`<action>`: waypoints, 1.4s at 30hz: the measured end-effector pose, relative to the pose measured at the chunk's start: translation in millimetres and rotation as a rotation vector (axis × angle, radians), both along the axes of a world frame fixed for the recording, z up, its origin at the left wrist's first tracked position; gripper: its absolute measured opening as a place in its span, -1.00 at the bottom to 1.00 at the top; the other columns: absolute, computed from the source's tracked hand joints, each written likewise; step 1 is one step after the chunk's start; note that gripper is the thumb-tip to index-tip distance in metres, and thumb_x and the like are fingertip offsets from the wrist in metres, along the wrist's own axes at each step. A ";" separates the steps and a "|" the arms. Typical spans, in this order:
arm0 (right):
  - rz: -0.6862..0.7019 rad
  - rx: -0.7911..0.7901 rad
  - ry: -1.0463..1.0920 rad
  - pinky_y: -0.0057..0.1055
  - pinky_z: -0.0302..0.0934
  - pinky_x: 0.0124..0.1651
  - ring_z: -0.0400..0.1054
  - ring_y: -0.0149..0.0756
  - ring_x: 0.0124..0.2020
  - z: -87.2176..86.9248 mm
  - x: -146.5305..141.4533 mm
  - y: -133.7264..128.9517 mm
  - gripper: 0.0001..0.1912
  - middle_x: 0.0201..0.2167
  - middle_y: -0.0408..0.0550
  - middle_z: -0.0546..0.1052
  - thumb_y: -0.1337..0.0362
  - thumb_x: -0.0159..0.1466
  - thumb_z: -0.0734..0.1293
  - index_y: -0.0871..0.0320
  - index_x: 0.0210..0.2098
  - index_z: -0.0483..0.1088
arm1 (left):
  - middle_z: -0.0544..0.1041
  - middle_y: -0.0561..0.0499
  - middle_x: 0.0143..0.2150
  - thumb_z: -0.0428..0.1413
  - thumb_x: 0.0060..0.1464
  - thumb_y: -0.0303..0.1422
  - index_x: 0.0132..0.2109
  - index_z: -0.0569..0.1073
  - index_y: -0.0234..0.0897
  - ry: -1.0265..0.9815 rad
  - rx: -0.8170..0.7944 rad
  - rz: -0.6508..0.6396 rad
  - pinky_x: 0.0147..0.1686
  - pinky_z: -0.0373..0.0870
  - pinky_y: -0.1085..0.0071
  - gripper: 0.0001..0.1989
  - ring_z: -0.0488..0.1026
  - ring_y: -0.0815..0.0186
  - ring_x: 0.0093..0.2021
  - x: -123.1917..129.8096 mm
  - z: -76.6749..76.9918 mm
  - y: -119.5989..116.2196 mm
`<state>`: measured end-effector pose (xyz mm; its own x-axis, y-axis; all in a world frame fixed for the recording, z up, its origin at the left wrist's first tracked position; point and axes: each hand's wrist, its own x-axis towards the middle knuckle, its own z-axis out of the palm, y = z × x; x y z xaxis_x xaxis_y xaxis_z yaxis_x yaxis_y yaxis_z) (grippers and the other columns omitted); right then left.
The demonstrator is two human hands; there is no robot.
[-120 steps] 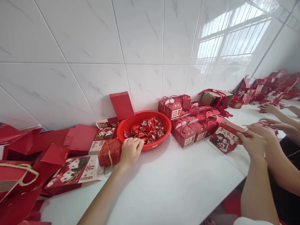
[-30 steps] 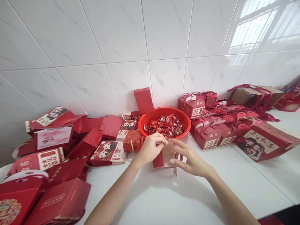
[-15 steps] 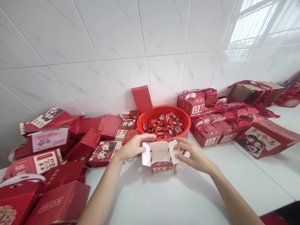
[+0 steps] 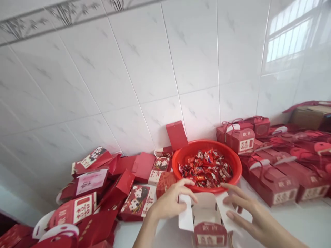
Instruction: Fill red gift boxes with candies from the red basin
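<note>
Two hands are at work here, left hand [image 4: 168, 203] and right hand [image 4: 252, 210], on either side of a small red and white gift box [image 4: 210, 229]. It sits upright on the table [image 4: 310, 220], mouth open, pale inside, and I see nothing in the part on view. Taking that box as the clock's centre, the left hand is at ten o'clock, fingers bent, thumb against the white left flap [image 4: 184, 217]; whether it truly pinches the card, I can't tell. Over at three, the right hand has its fingers spread, tips at the right flap [image 4: 221, 208].

Straight up at twelve, just beyond the box, there's the red plastic basin [image 4: 236, 172], loaded with wrapped sweets [image 4: 207, 172]. A plain red box [image 4: 177, 135] stands tilted at eleven, and closed handled boxes [image 4: 274, 182] crowd in at two. Round at nine to ten, it's a panda-print box [image 4: 138, 201] beside a jumbled pile of red boxes [image 4: 88, 210].

So the step in hand, I'd judge, is spreading the flaps. Any further move on that thin card calls for light fingertips, flaps kept wide, base steady.
</note>
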<state>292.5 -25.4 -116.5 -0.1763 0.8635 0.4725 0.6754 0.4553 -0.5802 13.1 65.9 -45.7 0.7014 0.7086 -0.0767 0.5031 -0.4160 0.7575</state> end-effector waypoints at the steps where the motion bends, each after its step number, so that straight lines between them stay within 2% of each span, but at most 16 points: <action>1: -0.004 0.030 0.007 -0.37 0.51 -0.21 0.55 -0.06 -0.03 -2.4 -0.2 1.5 -0.73 0.22 0.13 0.44 0.02 0.33 0.31 0.02 -0.18 0.55 | 0.35 0.00 0.30 0.02 -0.22 -0.66 -0.14 0.64 -0.12 -0.004 0.003 0.006 0.28 0.18 0.20 -0.46 0.27 0.07 0.32 -0.5 -0.1 0.6; 3: -0.005 0.081 0.025 -0.40 0.51 -0.25 0.59 -0.10 -0.14 -5.2 -0.5 3.4 -0.73 0.18 0.14 0.47 0.02 0.32 0.32 0.01 -0.14 0.56 | 0.38 -0.01 0.29 0.11 -0.18 -0.62 -0.11 0.65 -0.09 -0.027 0.002 0.013 0.27 0.19 0.18 -0.50 0.32 0.05 0.28 -0.2 -0.2 3.4; 5: -0.017 0.115 0.057 -0.40 0.51 -0.23 0.59 -0.11 -0.17 -5.6 0.1 4.0 -0.72 0.16 0.14 0.49 0.03 0.33 0.31 0.01 -0.10 0.55 | 0.43 -0.04 0.24 0.22 -0.12 -0.52 -0.12 0.65 -0.11 -0.070 -0.001 0.014 0.20 0.27 0.20 -0.63 0.40 0.04 0.20 2.5 0.4 8.4; 8: -0.043 0.148 0.101 -0.39 0.49 -0.13 0.55 -0.09 -0.03 -3.5 3.6 4.2 -0.74 0.13 0.12 0.52 0.06 0.35 0.30 0.02 -0.12 0.54 | 0.54 -0.09 0.11 0.26 -0.01 -0.36 -0.17 0.65 -0.19 -0.186 0.018 0.017 0.09 0.36 0.27 -0.79 0.48 0.11 0.08 10.4 2.2 22.3; 12: -0.085 0.187 0.106 -0.42 0.46 -0.06 0.45 -0.09 0.13 -0.3 9.6 6.8 -0.76 0.05 0.10 0.56 0.12 0.39 0.26 0.04 -0.18 0.53 | 0.61 -0.11 0.00 0.16 0.09 -0.35 -0.16 0.62 -0.26 -0.251 0.083 0.072 0.04 0.41 0.28 -0.80 0.53 0.17 -0.02 26.0 2.1 59.9; 15: -0.126 0.200 0.093 -0.46 0.46 -0.14 0.50 -0.15 0.04 -0.3 11.0 9.0 -0.77 0.05 0.11 0.54 0.13 0.40 0.24 0.06 -0.17 0.51 | 0.64 -0.10 -0.03 0.08 0.09 -0.44 -0.06 0.60 -0.29 -0.166 0.170 0.153 0.06 0.44 0.27 -0.70 0.55 0.18 -0.02 41.6 -0.5 100.2; 18: -0.154 0.209 0.062 -0.40 0.46 -0.11 0.50 -0.15 0.03 -1.4 11.0 9.9 -0.77 0.07 0.12 0.52 0.13 0.40 0.25 0.06 -0.15 0.50 | 0.60 -0.07 0.08 -0.01 0.05 -0.58 0.06 0.56 -0.24 0.172 0.373 0.193 0.11 0.42 0.32 -0.53 0.52 0.21 0.08 59.8 -4.6 138.8; 20: -0.169 0.215 0.038 -0.34 0.45 -0.05 0.48 -0.13 0.07 -1.9 11.4 9.9 -0.77 0.07 0.11 0.52 0.14 0.39 0.25 0.04 -0.11 0.50 | 0.58 -0.08 0.11 0.02 0.00 -0.62 0.06 0.56 -0.24 0.273 0.386 0.174 0.18 0.35 0.30 -0.51 0.49 0.16 0.14 71.5 -8.6 158.1; 23: -0.188 0.236 0.015 -0.28 0.46 -0.03 0.48 -0.12 0.05 -2.5 12.3 9.8 -0.78 0.07 0.10 0.52 0.14 0.39 0.25 0.03 -0.10 0.49 | 0.56 -0.08 0.15 0.10 0.04 -0.55 0.04 0.56 -0.20 0.385 0.369 0.115 0.19 0.33 0.30 -0.58 0.46 0.13 0.18 86.5 -16.3 174.9; 25: -0.199 0.256 0.003 -0.25 0.45 -0.02 0.48 -0.12 0.04 -3.1 12.5 10.0 -0.79 0.05 0.09 0.52 0.15 0.39 0.26 0.03 -0.11 0.49 | 0.55 -0.10 0.16 0.17 0.05 -0.44 0.06 0.55 -0.20 0.455 0.358 0.075 0.14 0.36 0.31 -0.61 0.46 0.09 0.18 94.7 -21.2 179.6; 28: -0.199 0.274 -0.017 -0.23 0.45 -0.02 0.48 -0.12 0.02 -4.4 11.7 10.3 -0.81 0.03 0.09 0.53 0.16 0.39 0.26 0.03 -0.13 0.49 | 0.53 -0.16 0.15 0.30 -0.09 -0.33 0.08 0.54 -0.21 0.552 0.356 0.038 0.12 0.38 0.24 -0.50 0.43 -0.02 0.19 104.5 -26.2 181.8; 31: -0.195 0.276 -0.031 -0.23 0.45 -0.04 0.48 -0.12 0.00 -5.5 10.6 10.4 -0.82 0.03 0.08 0.53 0.16 0.39 0.26 0.04 -0.13 0.48 | 0.51 -0.16 0.16 0.38 -0.27 -0.39 0.09 0.54 -0.14 0.620 0.362 0.019 0.11 0.37 0.19 -0.34 0.42 -0.08 0.18 110.8 -29.2 181.8; 33: -0.195 0.277 -0.033 -0.22 0.45 -0.05 0.47 -0.12 0.01 -6.1 9.9 10.3 -0.82 0.03 0.08 0.52 0.17 0.39 0.26 0.04 -0.13 0.48 | 0.49 -0.16 0.17 0.37 -0.30 -0.44 0.10 0.54 -0.12 0.638 0.367 0.006 0.12 0.37 0.16 -0.30 0.42 -0.08 0.16 112.1 -30.6 181.2; 36: -0.190 0.277 -0.026 -0.23 0.44 -0.04 0.47 -0.13 0.02 -6.8 8.3 9.9 -0.82 0.03 0.08 0.52 0.17 0.40 0.25 0.05 -0.14 0.47 | 0.48 -0.17 0.17 0.33 -0.25 -0.49 0.07 0.56 -0.16 0.618 0.396 -0.015 0.11 0.36 0.16 -0.39 0.43 -0.07 0.15 109.6 -30.5 178.7; 38: -0.187 0.272 -0.022 -0.23 0.44 -0.03 0.47 -0.13 0.02 -7.1 6.6 9.2 -0.81 0.03 0.08 0.52 0.17 0.40 0.24 0.05 -0.14 0.47 | 0.51 -0.15 0.13 0.28 -0.16 -0.49 0.01 0.59 -0.20 0.575 0.424 -0.041 0.09 0.37 0.24 -0.51 0.45 0.00 0.12 106.5 -28.7 175.7; 42: -0.182 0.263 -0.024 -0.23 0.45 -0.03 0.47 -0.12 0.02 -7.1 2.9 7.3 -0.81 0.03 0.10 0.52 0.17 0.40 0.24 0.05 -0.15 0.47 | 0.63 -0.02 -0.07 0.23 0.00 -0.37 -0.16 0.64 -0.18 0.501 0.439 -0.134 0.04 0.35 0.38 -0.79 0.53 0.17 -0.03 103.8 -24.8 165.8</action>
<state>295.4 -18.0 -123.6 -0.0441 0.7305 0.6814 0.7712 0.4585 -0.4416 116.9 231.7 -70.5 0.7402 0.6575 -0.1407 0.6718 -0.7151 0.1929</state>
